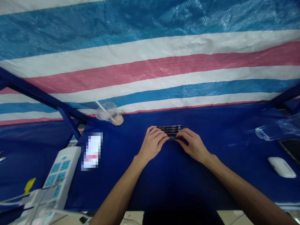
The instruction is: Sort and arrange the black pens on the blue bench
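Several slim dark sticks with pale markings lie side by side on the blue table, one above another as I look down. I cannot make out exactly what they are. My left hand is closed around their left ends, thumb at the near side. At the right ends my right hand pinches the row, with its thumb at the near edge and its fingers over the side. Both sets of fingertips cover parts of the sticks.
Left of my hands are a clear plastic cup with a straw, a blurred-out bright phone-shaped thing and a white power strip with cables. A white earbud case, a dark phone and a clear plastic bottle lie right.
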Available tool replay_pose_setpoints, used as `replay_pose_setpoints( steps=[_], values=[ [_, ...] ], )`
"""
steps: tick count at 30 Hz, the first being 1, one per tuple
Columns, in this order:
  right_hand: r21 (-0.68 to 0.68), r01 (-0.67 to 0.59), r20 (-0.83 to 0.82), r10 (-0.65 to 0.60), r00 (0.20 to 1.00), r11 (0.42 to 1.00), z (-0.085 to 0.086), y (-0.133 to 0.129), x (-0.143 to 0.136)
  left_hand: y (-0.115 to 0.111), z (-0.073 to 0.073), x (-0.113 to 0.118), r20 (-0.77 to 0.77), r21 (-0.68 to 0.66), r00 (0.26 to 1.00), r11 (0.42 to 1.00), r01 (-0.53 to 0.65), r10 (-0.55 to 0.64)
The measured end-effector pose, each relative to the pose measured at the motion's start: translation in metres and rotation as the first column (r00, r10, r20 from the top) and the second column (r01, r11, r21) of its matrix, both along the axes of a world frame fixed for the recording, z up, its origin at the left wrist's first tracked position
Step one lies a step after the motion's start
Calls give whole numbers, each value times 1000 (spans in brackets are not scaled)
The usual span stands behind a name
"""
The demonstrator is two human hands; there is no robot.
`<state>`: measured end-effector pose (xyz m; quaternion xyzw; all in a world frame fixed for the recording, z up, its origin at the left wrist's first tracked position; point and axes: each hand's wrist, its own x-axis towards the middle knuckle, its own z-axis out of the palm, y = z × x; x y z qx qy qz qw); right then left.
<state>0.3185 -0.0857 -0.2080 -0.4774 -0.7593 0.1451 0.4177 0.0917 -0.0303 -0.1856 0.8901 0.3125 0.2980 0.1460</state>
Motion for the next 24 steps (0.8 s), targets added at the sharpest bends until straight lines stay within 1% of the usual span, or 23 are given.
replay_pose_setpoints(
  steps=[5,7,11,17,24],
  values=[
    [-28,-3,99,6,995,1000,-2,1,2,1,-6,0,35,26,999,1000,2,-3],
    [-40,-3,115,8,993,999,-3,1,2,2,-7,-1,37,35,999,999,14,-15],
    [-49,3,65,0,998,999,-3,2,2,1,-6,0,14,34,1000,999,16,-17],
    [-29,24,3,-24,1000,999,-2,1,2,1,-2,0,-2,12,1000,1000,-22,22],
    [-35,10,66,-8,998,999,-6,2,3,4,-5,-1,34,10,999,1000,-14,14]
  ],
)
